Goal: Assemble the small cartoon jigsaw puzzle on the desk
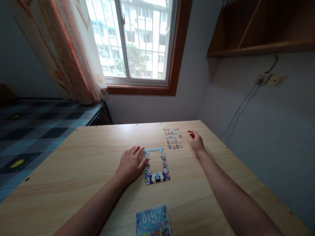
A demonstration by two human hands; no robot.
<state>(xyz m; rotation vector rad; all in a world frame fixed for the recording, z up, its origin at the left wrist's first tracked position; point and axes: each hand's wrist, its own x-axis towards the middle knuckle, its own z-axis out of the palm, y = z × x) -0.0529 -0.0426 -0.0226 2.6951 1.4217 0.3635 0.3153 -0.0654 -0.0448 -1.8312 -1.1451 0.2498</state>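
A jigsaw puzzle (147, 181) lies on the table with its border joined and its middle showing bare wood. Along its lower edge is a blue cartoon dog's face. My left hand (131, 162) rests flat beside it, fingers spread, the thumb touching the left border. Loose puzzle pieces (173, 142) lie in rough rows farther back, to the right of the frame. Just right of those pieces is my right hand (196, 141), its index finger stretched out and the other fingers curled. Nothing shows between its thumb and index finger.
A blue box or booklet (153, 220) lettered "BLUEY" lies at the near edge of view. The wooden table (98, 147) reaches toward a window (137, 42). A checked bed (49, 114) is at the left; a wall with a cable (237, 109) is at the right.
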